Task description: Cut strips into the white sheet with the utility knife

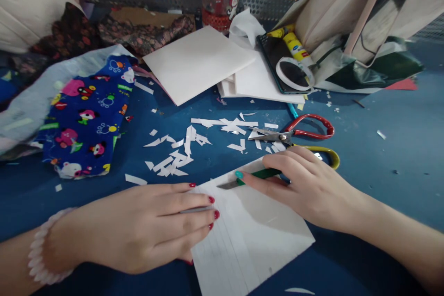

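A white sheet of card (263, 231) with faint parallel lines lies slanted on the blue table in front of me. My left hand (149, 226) is flat on its left part, fingers stretched out, a beaded bracelet on the wrist. A thin grey edge shows between those fingers; I cannot make out what it is. My right hand (294, 180) is closed round a green utility knife (258, 175). The knife's blade points left and lies low over the upper part of the card; whether it touches is unclear.
Scissors (284, 136) with one red and one yellow handle lie beyond my right hand. Paper scraps (173, 162) are scattered mid-table. Blue patterned fabric (90, 120) lies left. White card (201, 62), a phone (277, 60), a tape roll (294, 74) and a glue stick (296, 48) lie further back.
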Action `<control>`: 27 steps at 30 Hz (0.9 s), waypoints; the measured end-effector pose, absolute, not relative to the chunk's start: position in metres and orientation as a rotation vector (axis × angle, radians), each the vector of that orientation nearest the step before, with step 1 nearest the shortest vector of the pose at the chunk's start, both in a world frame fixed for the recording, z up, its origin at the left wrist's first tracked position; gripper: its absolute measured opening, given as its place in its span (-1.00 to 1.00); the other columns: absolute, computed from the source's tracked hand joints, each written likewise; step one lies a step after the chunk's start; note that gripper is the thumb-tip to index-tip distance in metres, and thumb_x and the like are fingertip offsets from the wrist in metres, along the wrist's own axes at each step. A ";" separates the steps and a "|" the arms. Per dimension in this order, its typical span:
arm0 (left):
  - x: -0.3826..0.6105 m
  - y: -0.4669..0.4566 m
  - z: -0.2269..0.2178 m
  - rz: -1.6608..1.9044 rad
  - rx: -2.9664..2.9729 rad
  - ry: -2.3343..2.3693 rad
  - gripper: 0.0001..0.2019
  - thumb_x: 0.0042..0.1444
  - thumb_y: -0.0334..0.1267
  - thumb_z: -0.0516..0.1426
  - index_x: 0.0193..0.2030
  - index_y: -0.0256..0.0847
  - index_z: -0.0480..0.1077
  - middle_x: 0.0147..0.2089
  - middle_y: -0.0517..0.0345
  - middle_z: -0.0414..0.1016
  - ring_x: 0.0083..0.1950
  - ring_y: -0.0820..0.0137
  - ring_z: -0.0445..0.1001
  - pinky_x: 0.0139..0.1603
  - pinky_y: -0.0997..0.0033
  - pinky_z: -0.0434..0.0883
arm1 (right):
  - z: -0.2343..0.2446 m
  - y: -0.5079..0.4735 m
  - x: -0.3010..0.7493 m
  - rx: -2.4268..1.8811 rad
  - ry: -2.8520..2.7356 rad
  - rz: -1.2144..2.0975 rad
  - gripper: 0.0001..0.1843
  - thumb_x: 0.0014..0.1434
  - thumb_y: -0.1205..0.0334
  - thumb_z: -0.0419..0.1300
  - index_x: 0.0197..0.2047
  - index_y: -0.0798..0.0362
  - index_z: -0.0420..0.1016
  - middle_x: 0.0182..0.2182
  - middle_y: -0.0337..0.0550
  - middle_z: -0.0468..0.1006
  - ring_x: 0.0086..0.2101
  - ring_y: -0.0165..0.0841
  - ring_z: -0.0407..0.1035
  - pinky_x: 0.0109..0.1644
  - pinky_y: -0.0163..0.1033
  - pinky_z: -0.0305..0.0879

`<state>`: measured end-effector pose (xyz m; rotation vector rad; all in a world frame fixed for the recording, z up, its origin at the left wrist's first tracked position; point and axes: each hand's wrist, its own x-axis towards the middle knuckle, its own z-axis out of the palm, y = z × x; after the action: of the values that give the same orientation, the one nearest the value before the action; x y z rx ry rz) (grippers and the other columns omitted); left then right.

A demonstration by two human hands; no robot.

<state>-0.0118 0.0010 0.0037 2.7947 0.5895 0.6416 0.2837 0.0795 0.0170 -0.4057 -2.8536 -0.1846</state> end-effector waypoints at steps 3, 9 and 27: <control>-0.011 0.001 0.004 0.673 2.793 0.595 -0.72 0.47 -0.26 0.02 -0.03 -0.26 0.56 0.06 0.20 0.64 0.16 0.42 0.51 0.52 0.37 0.08 | 0.017 0.080 0.282 -0.408 -2.839 -0.180 -0.57 0.30 0.57 0.03 0.10 0.04 0.51 -0.27 -0.16 0.47 -0.31 -0.37 0.33 -0.17 -0.24 0.21; -0.011 0.002 0.002 0.653 2.808 0.577 -0.73 0.48 -0.27 0.01 -0.03 -0.26 0.54 0.08 0.20 0.63 0.15 0.40 0.51 0.53 0.34 0.05 | 0.016 0.079 0.283 -0.413 -2.828 -0.163 -0.60 0.32 0.57 0.01 0.09 0.05 0.48 -0.29 -0.16 0.47 -0.33 -0.36 0.32 -0.19 -0.23 0.21; -0.012 0.000 0.002 0.635 2.798 0.588 -0.71 0.48 -0.26 0.00 -0.03 -0.23 0.56 0.11 0.20 0.62 0.17 0.42 0.51 0.52 0.34 0.09 | 0.017 0.080 0.284 -0.387 -2.849 -0.130 -0.62 0.35 0.55 -0.02 0.11 0.06 0.41 -0.28 -0.14 0.48 -0.34 -0.31 0.30 -0.21 -0.21 0.17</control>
<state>-0.0120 -0.0001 0.0025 2.7981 0.5876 0.6354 0.2841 0.0799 0.0167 -0.3867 -2.8493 -0.1298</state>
